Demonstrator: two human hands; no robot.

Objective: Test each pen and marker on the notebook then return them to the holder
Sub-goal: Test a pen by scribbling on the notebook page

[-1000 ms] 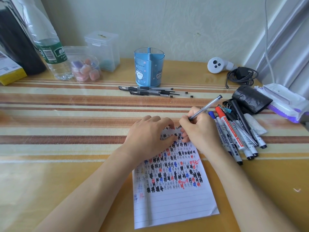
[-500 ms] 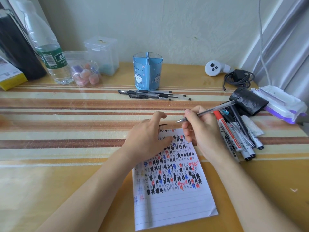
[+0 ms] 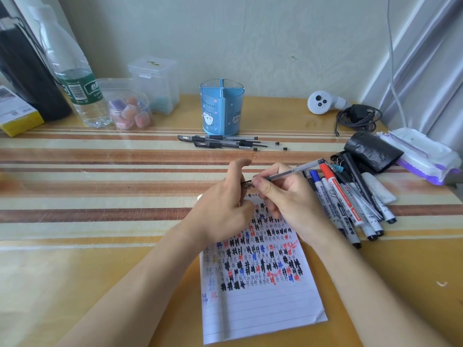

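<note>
Hands: two. Your right hand [image 3: 288,201] pinches one clear pen [image 3: 298,171], held above the top edge of the notebook [image 3: 260,304] with its barrel slanting up to the right. Your left hand [image 3: 223,209], fingers curled, grips a small dark cap [image 3: 246,184] at the pen's tip.

Notebook: one lined page flat on the counter [image 3: 100,196], its upper part filled with black, blue and red "#" marks.

Holder [image 3: 221,111]: one, blue, upright at the back; its print is too small to read fully.

Gel pens [image 3: 225,144]: four, lying just in front of the holder.

Markers [image 3: 350,209]: a heap on the right, number uncertain; one reads "WHITEBOARD MARKER".
</note>
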